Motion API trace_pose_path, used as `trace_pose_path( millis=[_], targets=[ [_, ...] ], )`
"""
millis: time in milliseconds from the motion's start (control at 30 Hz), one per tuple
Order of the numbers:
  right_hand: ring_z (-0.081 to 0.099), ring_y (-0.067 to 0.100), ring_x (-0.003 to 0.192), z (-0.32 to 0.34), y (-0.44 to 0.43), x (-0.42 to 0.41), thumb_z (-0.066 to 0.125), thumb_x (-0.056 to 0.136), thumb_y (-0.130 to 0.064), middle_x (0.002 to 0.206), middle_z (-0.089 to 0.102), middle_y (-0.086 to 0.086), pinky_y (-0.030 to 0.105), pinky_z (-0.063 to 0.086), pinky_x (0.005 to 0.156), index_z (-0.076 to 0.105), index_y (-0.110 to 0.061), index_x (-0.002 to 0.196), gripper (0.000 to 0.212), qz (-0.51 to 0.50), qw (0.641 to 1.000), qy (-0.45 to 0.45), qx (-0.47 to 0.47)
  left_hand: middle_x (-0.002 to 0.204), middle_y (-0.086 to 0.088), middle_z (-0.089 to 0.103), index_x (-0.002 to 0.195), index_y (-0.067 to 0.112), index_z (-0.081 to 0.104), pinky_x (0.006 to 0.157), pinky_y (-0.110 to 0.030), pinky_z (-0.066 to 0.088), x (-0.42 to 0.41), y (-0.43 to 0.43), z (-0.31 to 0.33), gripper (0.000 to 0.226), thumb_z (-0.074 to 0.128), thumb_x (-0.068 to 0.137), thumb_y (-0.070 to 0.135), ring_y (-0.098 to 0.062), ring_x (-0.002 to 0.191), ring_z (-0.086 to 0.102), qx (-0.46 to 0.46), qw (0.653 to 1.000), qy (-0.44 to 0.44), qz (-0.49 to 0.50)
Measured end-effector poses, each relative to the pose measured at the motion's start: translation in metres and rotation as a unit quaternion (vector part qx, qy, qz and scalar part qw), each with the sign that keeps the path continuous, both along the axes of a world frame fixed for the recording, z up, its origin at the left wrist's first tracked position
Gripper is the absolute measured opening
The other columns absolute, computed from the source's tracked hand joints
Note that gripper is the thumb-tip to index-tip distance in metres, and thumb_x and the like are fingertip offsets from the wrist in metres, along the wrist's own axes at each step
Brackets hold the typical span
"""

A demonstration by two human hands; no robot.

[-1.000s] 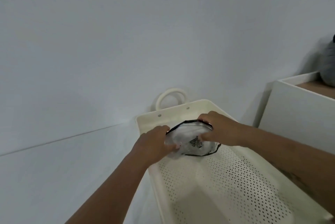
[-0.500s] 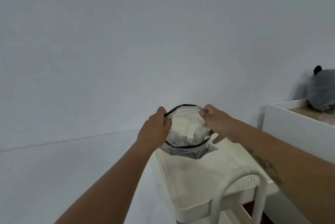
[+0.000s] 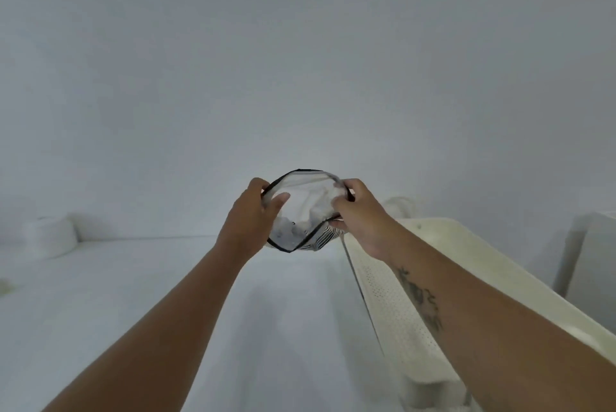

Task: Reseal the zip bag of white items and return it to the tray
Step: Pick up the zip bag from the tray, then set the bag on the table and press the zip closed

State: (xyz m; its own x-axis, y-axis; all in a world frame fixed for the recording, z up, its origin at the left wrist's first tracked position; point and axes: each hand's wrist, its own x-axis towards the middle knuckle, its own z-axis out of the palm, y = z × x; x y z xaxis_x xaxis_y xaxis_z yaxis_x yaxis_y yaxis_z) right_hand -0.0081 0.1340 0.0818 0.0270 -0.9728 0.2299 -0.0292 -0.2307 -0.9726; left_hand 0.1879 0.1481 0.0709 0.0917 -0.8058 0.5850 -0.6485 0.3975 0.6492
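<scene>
A clear zip bag (image 3: 305, 208) with a black rim and striped underside is held up in the air, its mouth gaping wide toward me, white items showing inside. My left hand (image 3: 250, 221) grips the bag's left edge, thumb on the rim. My right hand (image 3: 358, 215) pinches the right edge of the rim. The cream perforated tray (image 3: 393, 298) lies below and to the right of the bag, under my right forearm.
A white surface (image 3: 133, 295) spreads below and to the left, with a white rolled object (image 3: 48, 235) at its far left. A white cabinet (image 3: 590, 265) stands at the right edge. A plain grey wall fills the background.
Both hands have lifted the bag out of the tray and carried it leftward. The view swung left, so the tray now lies to the right.
</scene>
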Motion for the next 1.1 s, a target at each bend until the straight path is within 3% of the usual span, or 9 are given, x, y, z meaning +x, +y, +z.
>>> trace_pose_path(
  millis=[167,267,367,467,633,767,900,1000,1100],
  targets=[
    [0.063,0.021,0.096,-0.064,-0.015,0.053,0.045,0.09,-0.008,0.099,0.061,-0.002,0.047,0.055,0.092,0.054,-0.033,0.095,0.027,-0.011,1.0,-0.007,0.002,0.104,0.001,0.066,0.113,0.026,0.057,0.076,-0.028,0.051,0.049,0.008,-0.046,0.025,0.056,0.092,0.039,-0.017,0.092,0.065,0.128,0.984,0.113,-0.056],
    [0.063,0.019,0.094,-0.102,-0.014,0.082,0.046,0.093,-0.017,0.096,0.061,-0.01,0.038,0.056,0.085,0.052,-0.037,0.101,0.023,-0.024,1.0,0.005,-0.002,0.119,-0.011,0.063,0.123,0.027,0.058,0.089,-0.041,0.054,0.079,0.015,-0.072,0.029,0.057,0.094,0.029,-0.025,0.102,0.065,0.204,0.955,0.188,-0.104],
    [0.064,0.015,0.09,-0.128,-0.012,0.098,0.047,0.093,-0.018,0.097,0.062,-0.011,0.028,0.053,0.075,0.053,-0.038,0.101,0.023,-0.027,0.999,0.035,-0.033,0.123,-0.011,0.063,0.124,0.026,0.059,0.096,-0.05,0.051,0.103,0.022,-0.096,0.031,0.06,0.093,0.03,-0.029,0.11,0.064,0.22,0.938,0.235,-0.132],
    [0.064,0.015,0.097,-0.143,-0.013,0.104,0.051,0.093,-0.014,0.1,0.062,-0.014,0.032,0.054,0.085,0.056,-0.032,0.108,0.024,-0.038,0.999,0.024,-0.028,0.114,-0.012,0.066,0.116,0.022,0.064,0.092,-0.046,0.054,0.116,0.023,-0.113,0.026,0.065,0.09,0.026,-0.029,0.098,0.069,0.199,0.941,0.257,-0.093],
    [0.063,0.014,0.089,-0.168,-0.014,0.101,0.057,0.092,-0.018,0.097,0.066,-0.009,0.026,0.05,0.075,0.061,-0.031,0.1,0.016,-0.08,0.994,0.057,-0.05,0.075,-0.005,0.065,0.082,0.02,0.066,0.06,-0.023,0.054,0.112,0.011,-0.131,0.006,0.07,0.083,0.015,-0.014,0.063,0.069,0.115,0.972,0.203,0.032],
    [0.062,0.024,0.083,-0.172,-0.023,0.095,0.062,0.09,-0.017,0.092,0.063,0.0,0.047,0.056,0.076,0.061,-0.023,0.091,0.006,-0.113,0.988,0.086,-0.054,0.073,0.005,0.06,0.075,0.024,0.058,0.055,-0.027,0.053,0.107,0.0,-0.144,0.021,0.064,0.082,0.005,-0.019,0.056,0.066,0.078,0.976,0.181,0.092],
    [0.06,0.028,0.076,-0.171,-0.024,0.094,0.06,0.09,-0.013,0.088,0.053,0.001,0.05,0.057,0.066,0.053,-0.021,0.082,0.014,-0.179,0.975,0.118,-0.055,0.077,0.008,0.06,0.074,0.029,0.05,0.041,-0.013,0.043,0.091,-0.004,-0.147,0.026,0.057,0.083,0.006,-0.022,0.058,0.066,0.049,0.977,0.161,0.131],
    [0.063,0.029,0.072,-0.17,-0.023,0.091,0.059,0.091,-0.012,0.086,0.054,0.004,0.041,0.059,0.053,0.05,-0.022,0.079,0.018,-0.207,0.973,0.09,-0.044,0.071,0.005,0.058,0.072,0.025,0.048,0.048,-0.026,0.045,0.082,0.0,-0.147,0.017,0.061,0.081,0.02,-0.029,0.06,0.065,0.093,0.976,0.161,0.11],
    [0.072,0.02,0.065,-0.165,-0.018,0.09,0.062,0.089,-0.013,0.093,0.06,0.004,0.027,0.058,0.054,0.056,-0.024,0.085,0.013,-0.133,0.99,-0.055,-0.004,0.073,0.001,0.061,0.073,0.026,0.05,0.058,-0.03,0.048,0.085,0.006,-0.142,0.02,0.067,0.08,0.033,-0.019,0.054,0.067,0.149,0.972,0.174,0.041]
  ],
)
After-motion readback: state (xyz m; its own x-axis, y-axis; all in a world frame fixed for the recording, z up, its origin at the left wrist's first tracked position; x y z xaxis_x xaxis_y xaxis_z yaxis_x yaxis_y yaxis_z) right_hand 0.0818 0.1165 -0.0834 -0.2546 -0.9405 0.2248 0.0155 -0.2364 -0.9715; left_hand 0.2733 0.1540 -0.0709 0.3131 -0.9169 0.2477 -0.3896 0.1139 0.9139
